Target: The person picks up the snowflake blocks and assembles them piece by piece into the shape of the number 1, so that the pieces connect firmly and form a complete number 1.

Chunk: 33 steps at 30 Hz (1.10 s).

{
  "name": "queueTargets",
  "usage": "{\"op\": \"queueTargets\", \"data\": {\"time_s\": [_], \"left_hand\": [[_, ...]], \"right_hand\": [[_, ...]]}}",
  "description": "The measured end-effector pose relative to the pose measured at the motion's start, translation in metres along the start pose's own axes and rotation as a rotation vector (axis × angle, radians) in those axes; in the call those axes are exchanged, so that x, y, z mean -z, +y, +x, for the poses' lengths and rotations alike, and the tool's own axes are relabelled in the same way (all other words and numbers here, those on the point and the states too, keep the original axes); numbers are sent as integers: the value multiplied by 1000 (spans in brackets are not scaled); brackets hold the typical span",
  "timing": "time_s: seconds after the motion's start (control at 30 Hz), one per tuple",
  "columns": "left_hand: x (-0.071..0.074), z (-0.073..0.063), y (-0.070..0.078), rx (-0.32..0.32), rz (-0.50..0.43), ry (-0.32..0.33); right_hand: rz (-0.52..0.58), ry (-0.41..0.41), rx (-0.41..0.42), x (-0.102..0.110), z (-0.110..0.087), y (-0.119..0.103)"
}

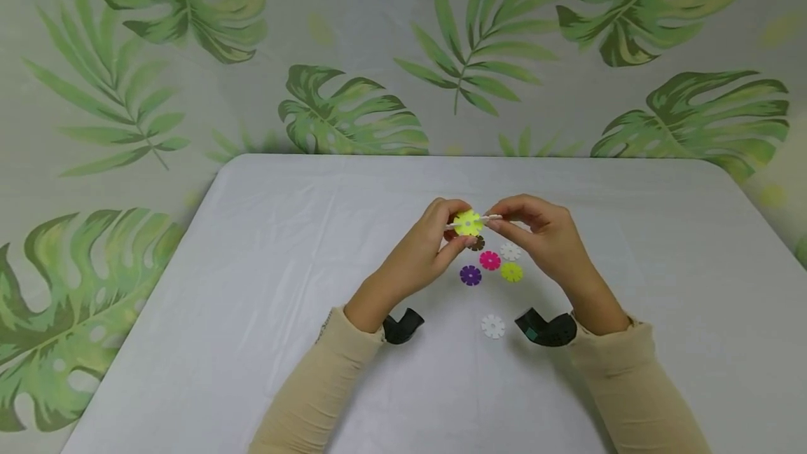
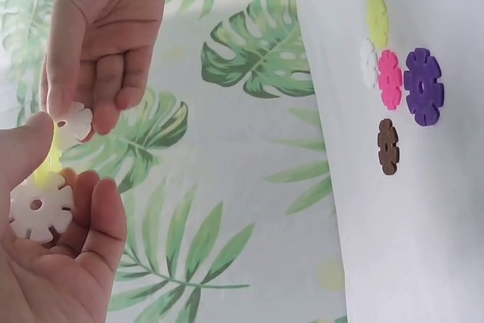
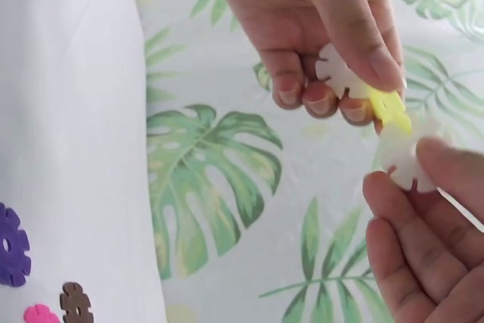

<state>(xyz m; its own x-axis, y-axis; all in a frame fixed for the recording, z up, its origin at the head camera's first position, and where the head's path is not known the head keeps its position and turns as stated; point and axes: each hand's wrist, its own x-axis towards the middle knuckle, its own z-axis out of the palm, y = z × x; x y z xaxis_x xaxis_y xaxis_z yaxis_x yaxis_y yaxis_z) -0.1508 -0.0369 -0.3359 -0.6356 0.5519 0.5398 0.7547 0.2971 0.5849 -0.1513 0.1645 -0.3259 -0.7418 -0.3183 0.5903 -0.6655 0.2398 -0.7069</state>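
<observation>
Both hands meet above the table over a small joined piece of notched plastic snowflake discs. My left hand (image 1: pixel 431 244) holds the yellow disc (image 1: pixel 468 223) between thumb and fingers, with a white disc (image 2: pixel 41 208) slotted on its left side, near the palm. On the other side, my right hand (image 1: pixel 539 233) pinches a second white disc (image 3: pixel 408 155), which stands edge-on against the yellow one. Fingertips hide part of where these two meet. Below the hands lie a brown disc (image 2: pixel 388 147), a pink disc (image 1: pixel 490 260) and a purple disc (image 1: pixel 470 275).
Beside the pink disc lie another yellow disc (image 1: pixel 512 272) and a white disc (image 1: pixel 511 251). A further white disc (image 1: pixel 493 326) lies nearer the front, between the black wrist devices (image 1: pixel 547 328). A white cloth covers the table (image 1: pixel 284 251); a leaf-patterned backdrop (image 1: pixel 353 111) stands behind.
</observation>
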Motion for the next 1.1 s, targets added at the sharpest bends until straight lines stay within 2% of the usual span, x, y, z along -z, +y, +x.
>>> {"op": "queueTargets", "data": {"time_s": [0.3, 0.43, 0.53, 0.63, 0.83, 0.97, 1.1], "left_hand": [[5, -1, -2, 34, 12, 25], [8, -1, -2, 43, 29, 40], [9, -1, -1, 28, 45, 46], [10, -2, -1, -13, 94, 57], [6, -1, -3, -100, 268, 91], [3, 0, -4, -123, 319, 120], [3, -1, -4, -127, 337, 140]], "right_hand": [[-10, 14, -76, 4, -2, 0], [34, 12, -86, 4, -2, 0], [92, 4, -106, 3, -2, 1], [143, -5, -138, 1, -2, 1], [239, -10, -225, -3, -2, 0], [290, -24, -271, -7, -2, 0], [328, -40, -281, -9, -2, -1]]}}
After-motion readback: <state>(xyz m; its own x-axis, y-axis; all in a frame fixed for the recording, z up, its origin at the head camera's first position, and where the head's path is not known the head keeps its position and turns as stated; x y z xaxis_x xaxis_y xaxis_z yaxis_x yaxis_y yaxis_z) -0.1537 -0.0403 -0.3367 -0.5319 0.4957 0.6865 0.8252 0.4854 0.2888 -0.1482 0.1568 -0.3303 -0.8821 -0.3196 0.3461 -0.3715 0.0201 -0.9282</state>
